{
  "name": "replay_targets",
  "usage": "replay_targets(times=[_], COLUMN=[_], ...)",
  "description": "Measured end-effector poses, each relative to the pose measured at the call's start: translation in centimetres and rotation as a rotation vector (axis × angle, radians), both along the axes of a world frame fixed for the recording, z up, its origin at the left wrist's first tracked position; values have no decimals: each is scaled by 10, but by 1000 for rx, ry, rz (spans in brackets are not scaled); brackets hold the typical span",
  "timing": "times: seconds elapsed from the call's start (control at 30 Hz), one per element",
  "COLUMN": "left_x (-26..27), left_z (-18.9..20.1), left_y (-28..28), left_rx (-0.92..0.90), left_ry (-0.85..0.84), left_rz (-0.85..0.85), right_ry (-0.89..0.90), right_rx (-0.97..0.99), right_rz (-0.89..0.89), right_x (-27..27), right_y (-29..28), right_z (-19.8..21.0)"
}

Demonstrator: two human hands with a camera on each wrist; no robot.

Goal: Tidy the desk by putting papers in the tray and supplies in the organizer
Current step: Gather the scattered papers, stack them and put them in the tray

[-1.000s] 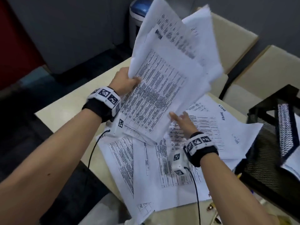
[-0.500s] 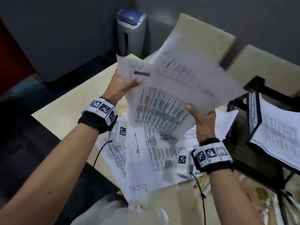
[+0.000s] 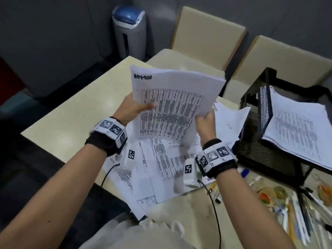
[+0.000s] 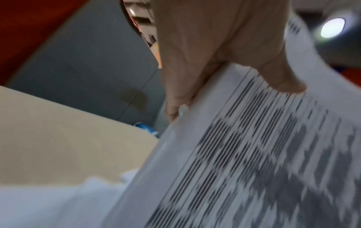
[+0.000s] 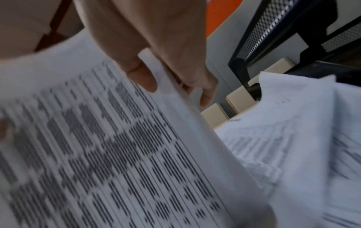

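Head view: sheaf of papers (image 3: pixel 172 106) gripped by left hand (image 3: pixel 132 109) and right hand (image 3: pixel 205 123) at opposite edges, raised above desk (image 3: pixel 75 112), probably to square it. Loose sheets (image 3: pixel 161 169) below. Mesh tray (image 3: pixel 258 141) at right, already holding printed pages (image 3: pixel 296 130). Pens (image 3: pixel 294 212) scattered nearby.

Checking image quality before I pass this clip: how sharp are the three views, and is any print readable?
Head view: mostly sharp; ADMIN reads on the held stack, though the supplies at lower right smear. Left wrist view: motion blur streaks the print beside the left hand, and a ceiling light glares. Right wrist view: same streaking, nothing readable; right hand and mesh tray soft.
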State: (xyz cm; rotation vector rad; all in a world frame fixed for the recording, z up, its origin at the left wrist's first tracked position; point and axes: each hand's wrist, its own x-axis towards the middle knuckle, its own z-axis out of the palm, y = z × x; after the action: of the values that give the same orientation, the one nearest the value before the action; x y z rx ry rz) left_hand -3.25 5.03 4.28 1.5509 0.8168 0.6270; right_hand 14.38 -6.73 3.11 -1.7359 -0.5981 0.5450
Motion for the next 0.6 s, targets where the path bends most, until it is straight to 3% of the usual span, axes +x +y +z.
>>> replay_targets(times=[0.07, 0.23, 0.33, 0.47, 0.6], left_x=[3, 28, 64, 118, 169], left_z=[-22, -12, 0, -15, -35], left_y=[-12, -34, -47, -89, -139], left_rx=[-30, 21, 3, -80, -235], left_ry=[155, 79, 87, 234, 314], left_rz=[-26, 141, 224, 158, 50], right_ry=[9, 74, 122, 415, 684], right_rx=[-92, -65, -225, -282, -191], right_rz=[28, -45, 95, 182, 42], right_x=[-4, 19, 38, 61, 87], right_y=[-8, -39, -80, -165, -246], right_z=[-12, -15, -26, -42, -50])
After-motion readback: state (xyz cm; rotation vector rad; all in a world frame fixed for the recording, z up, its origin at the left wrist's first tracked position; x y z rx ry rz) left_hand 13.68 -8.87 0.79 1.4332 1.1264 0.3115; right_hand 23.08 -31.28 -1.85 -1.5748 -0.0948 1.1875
